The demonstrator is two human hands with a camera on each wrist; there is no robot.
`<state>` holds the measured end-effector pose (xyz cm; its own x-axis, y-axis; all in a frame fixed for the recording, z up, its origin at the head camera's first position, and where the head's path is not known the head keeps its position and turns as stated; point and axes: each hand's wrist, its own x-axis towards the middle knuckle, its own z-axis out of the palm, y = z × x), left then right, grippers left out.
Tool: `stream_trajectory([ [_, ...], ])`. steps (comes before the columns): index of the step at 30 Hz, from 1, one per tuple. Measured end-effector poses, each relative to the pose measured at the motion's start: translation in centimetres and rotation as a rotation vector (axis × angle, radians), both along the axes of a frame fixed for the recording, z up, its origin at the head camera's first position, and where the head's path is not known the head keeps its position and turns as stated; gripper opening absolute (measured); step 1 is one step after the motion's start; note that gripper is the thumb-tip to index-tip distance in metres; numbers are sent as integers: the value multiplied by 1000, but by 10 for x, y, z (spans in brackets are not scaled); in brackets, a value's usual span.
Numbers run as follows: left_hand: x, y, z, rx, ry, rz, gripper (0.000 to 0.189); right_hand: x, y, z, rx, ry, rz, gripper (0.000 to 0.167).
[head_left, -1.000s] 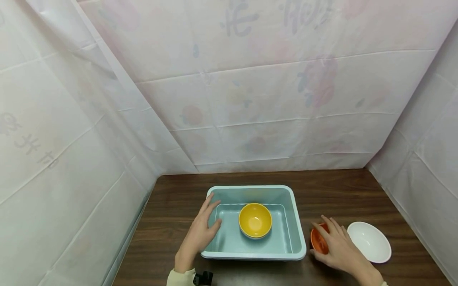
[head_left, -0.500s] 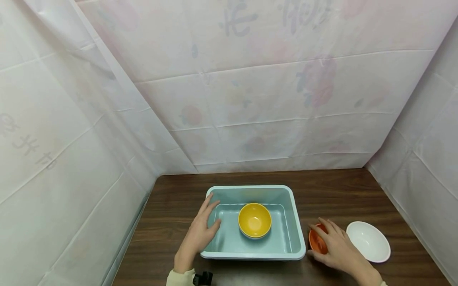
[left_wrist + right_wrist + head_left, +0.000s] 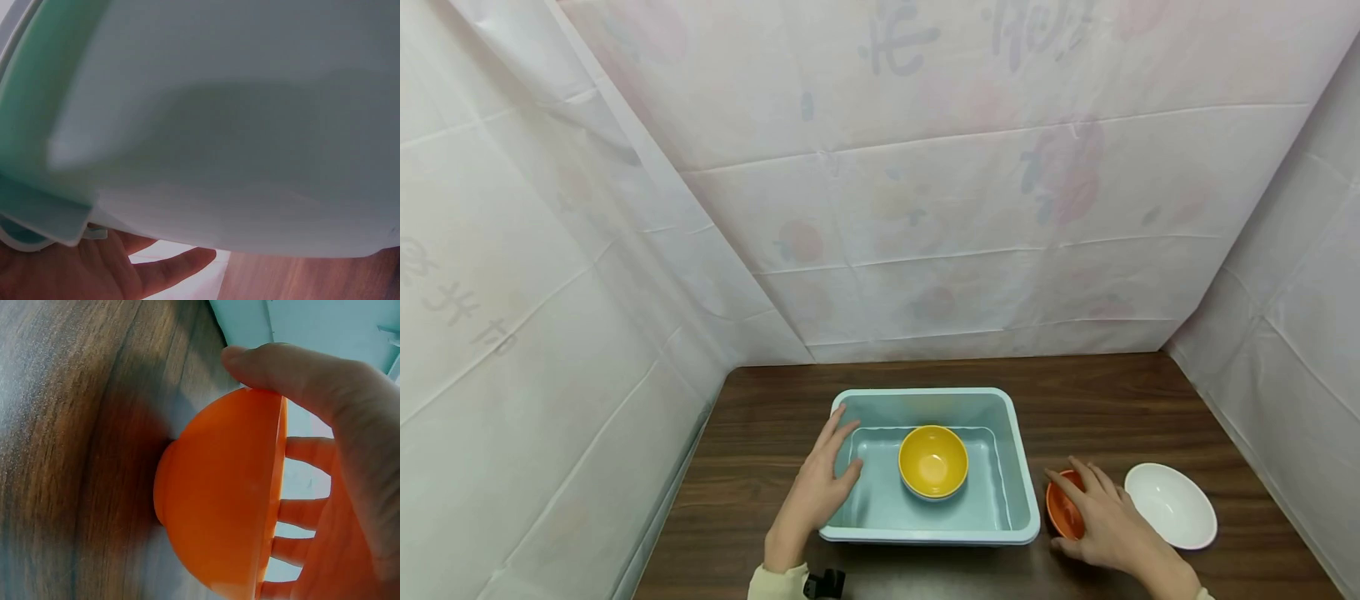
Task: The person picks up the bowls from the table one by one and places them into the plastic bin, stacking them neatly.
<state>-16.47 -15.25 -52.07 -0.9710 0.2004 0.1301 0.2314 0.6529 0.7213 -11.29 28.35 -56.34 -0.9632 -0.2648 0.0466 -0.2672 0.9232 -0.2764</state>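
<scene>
In the head view an orange bowl (image 3: 1064,508) stands on the table right of a pale blue plastic basin. My right hand (image 3: 1111,527) spans it from above. The right wrist view shows the thumb (image 3: 281,365) at one side of the rim of the orange bowl (image 3: 219,494) and the fingers (image 3: 303,512) at the other; their tips are hidden. My left hand (image 3: 817,487) is held at the left wall of the basin (image 3: 955,535), fingers spread and loosely extended. A yellow bowl (image 3: 934,463) sits inside the basin, nested in another bowl whose pale edge (image 3: 934,498) shows below it.
An oval white bowl (image 3: 1172,507) stands just right of my right hand. The dark wooden table (image 3: 1112,400) ends at white patterned cloth (image 3: 970,250) hung at the back and both sides.
My right hand has settled lower over the orange bowl, its thumb shifting slightly toward me. My left hand, the basin and the other bowls have stayed in place.
</scene>
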Motion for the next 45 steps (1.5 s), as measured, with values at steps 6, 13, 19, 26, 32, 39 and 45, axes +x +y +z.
stream_trajectory([
  [6, -1, 0, -1, -6, -1, 1, 57, 0, -2, 1, 2, 5, -5, 87],
  [13, -1, 0, -1, 0, -2, -3, 57, -2, -2, 7, 9, 46, 10, 86],
  [19, -1, 0, -2, 2, 9, -4, 56, -5, -3, 16, 13, 48, 15, 86],
  [26, -2, 0, -2, -3, 14, 1, 56, -10, -3, 23, 19, 103, 31, 83],
  [32, -1, 0, -1, 1, 2, 1, 56, -11, -3, 30, 31, 144, 38, 80],
  [39, -1, 0, -2, 10, 9, -3, 55, -12, -3, 41, 31, 144, 32, 80],
  [45, -1, -1, -1, -1, 22, -12, 53, -14, -4, 46, 31, 128, 30, 80],
])
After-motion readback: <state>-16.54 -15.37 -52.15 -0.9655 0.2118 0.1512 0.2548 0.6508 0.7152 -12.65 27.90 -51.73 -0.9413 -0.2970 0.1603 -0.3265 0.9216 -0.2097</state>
